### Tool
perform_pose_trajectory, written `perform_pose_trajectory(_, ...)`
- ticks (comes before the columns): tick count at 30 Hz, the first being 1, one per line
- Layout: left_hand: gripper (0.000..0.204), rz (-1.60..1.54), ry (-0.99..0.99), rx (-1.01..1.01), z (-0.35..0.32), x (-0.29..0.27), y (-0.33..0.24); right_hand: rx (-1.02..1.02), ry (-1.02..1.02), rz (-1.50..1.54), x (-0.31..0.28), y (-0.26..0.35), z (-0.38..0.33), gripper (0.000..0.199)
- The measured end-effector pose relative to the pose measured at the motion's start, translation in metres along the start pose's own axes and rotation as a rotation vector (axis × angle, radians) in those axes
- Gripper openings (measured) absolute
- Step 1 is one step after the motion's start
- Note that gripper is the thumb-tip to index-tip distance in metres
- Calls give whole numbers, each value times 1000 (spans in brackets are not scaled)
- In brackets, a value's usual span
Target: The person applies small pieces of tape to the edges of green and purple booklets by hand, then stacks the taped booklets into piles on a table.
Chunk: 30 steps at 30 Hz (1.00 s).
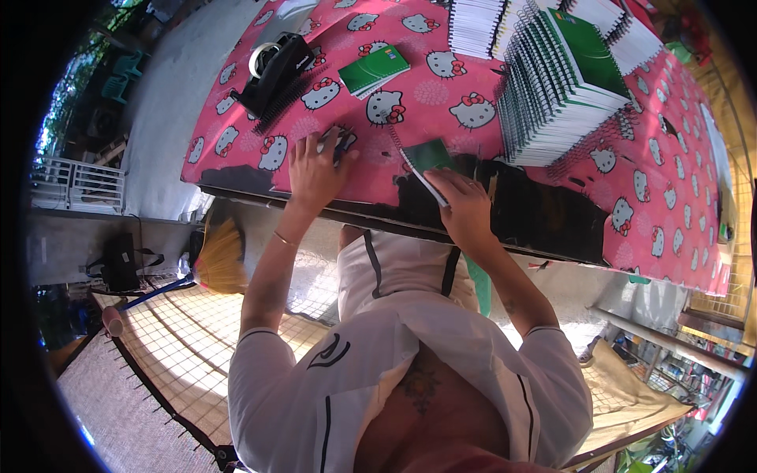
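Note:
My right hand [463, 206] grips a small green-covered spiral notebook [430, 155] near the table's front edge, fingers on its cover and pages. To its left, my left hand [318, 172] rests on the tabletop with its fingers bent around a small dark object [341, 142]. The fingers partly cover this object, so its kind does not show. Beyond the hands lies a green booklet [374, 71] with white pages. A black tape dispenser [285, 67] with a roll in it stands at the far left, beside a dark spiral coil [282, 112].
A tall stack of green spiral notebooks [544, 98] stands at the right, with white page bundles [475, 27] behind it. The pink cartoon-print tablecloth [430, 94] is torn along the front edge, baring a black surface [544, 211]. A broom [221, 258] is at the lower left.

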<state>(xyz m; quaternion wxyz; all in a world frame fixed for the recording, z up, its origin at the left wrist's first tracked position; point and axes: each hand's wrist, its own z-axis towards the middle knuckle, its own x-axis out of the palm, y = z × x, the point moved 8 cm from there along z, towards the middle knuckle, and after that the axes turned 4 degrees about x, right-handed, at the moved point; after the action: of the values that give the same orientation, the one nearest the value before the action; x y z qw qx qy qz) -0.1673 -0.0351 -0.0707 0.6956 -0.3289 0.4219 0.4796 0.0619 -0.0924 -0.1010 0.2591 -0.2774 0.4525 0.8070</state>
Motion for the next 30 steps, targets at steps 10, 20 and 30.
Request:
perform_pose_trajectory(10, 29, -403, -58, 472, 33, 4, -84, 423, 114, 695, 1, -60, 18, 29)
perform_pose_trajectory(20, 76, -188, 85, 411, -30, 23, -125, 376, 62, 691, 5, -56, 15, 29)
perform_pose_trajectory(30, 93, -130, 13, 389, 3, 13, -127, 354, 141, 672, 10, -48, 14, 31)
